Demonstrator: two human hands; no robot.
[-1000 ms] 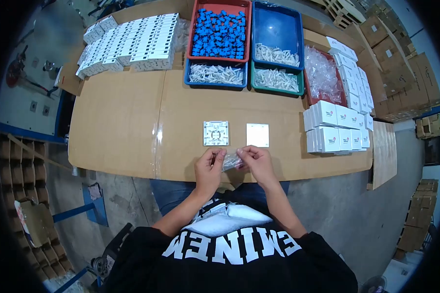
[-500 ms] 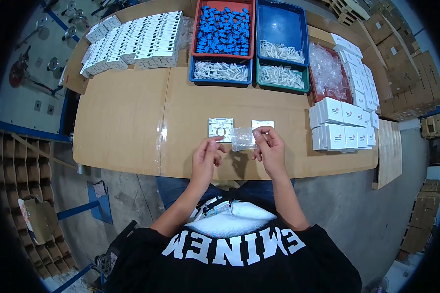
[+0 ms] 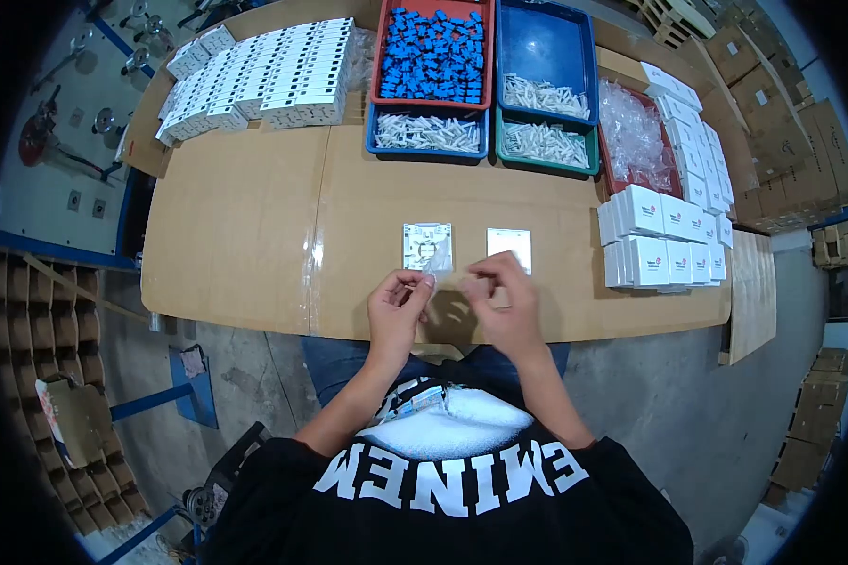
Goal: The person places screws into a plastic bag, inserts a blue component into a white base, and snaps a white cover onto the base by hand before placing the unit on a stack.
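My left hand [image 3: 400,306] pinches a small clear plastic bag [image 3: 439,256] between thumb and fingers. The bag stands up from the fingertips, partly in front of a square white frame plate [image 3: 415,240] with cut-outs that lies on the cardboard. Just right of the bag, my right hand [image 3: 509,311] is bent at the fingers and smeared by motion; whether anything is in it I cannot make out. Beyond that hand lies a plain white square plate [image 3: 509,242], its lower edge partly covered by the fingers.
Cardboard [image 3: 245,226] covers the table. Along the back stand a red tray [image 3: 489,56] of blue parts and blue and green trays [image 3: 548,38], several with white plugs. White modules [image 3: 301,80] are stacked left; white boxes [image 3: 650,259] and a red bin of plastic bags [image 3: 636,141] stand right.
The plastic bag has passed from my right hand to my left and now points upward. My right hand has come away from it, lower and slightly closer to me.
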